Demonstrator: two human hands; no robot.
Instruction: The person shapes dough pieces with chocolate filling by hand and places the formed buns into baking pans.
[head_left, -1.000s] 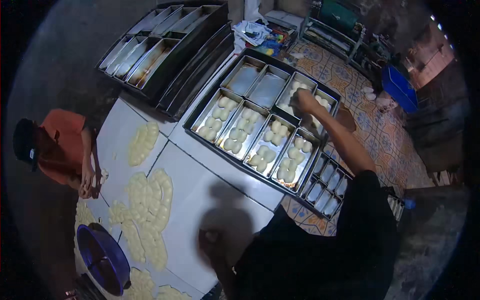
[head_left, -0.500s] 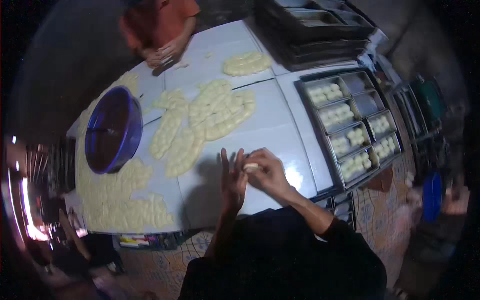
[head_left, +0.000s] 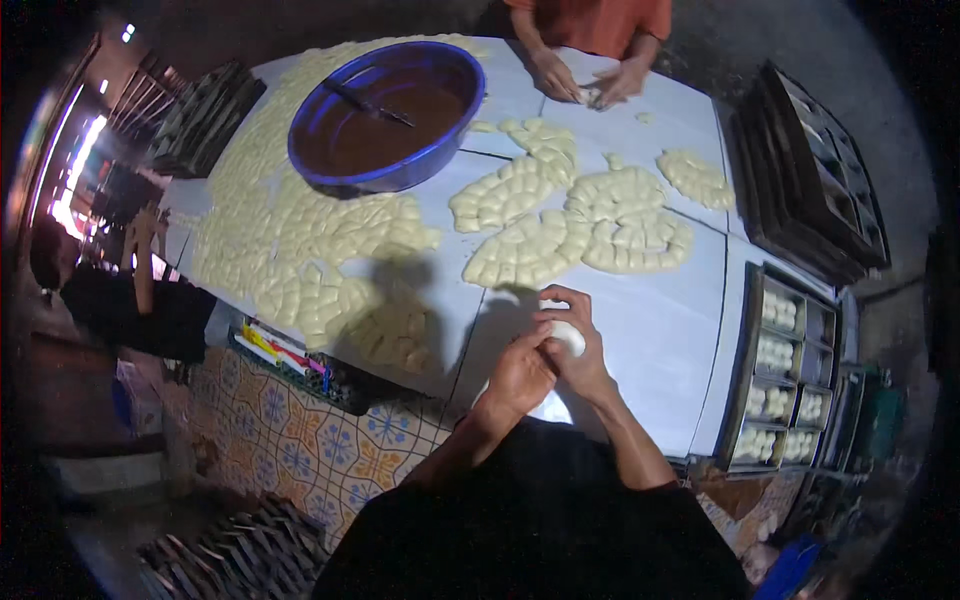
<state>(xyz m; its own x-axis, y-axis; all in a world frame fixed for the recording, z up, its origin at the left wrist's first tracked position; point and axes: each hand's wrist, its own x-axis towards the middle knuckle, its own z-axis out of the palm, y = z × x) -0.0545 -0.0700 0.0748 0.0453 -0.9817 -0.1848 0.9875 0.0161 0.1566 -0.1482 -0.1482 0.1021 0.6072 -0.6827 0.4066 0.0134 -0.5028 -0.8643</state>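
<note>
Both my hands meet over the near part of the white table around a smooth, pale dough ball. My right hand curls its fingers around the ball from the far side and the right. Against the ball's left side presses my left hand, its fingers partly hidden behind the thumb and the other hand. Just beyond them lie patches of flattened dough pieces, set edge to edge. More dough pieces cover the table's left part.
A purple basin of brown filling stands at the far left with a long dark utensil in it. Across the table, a person's hands work dough. Metal tins of dough balls sit at the right, near stacked dark tins.
The view has swung left, so the table and basin appear farther right. My hands, slightly apart before with the left fingers stretched up, are now closed together around the dough ball.
</note>
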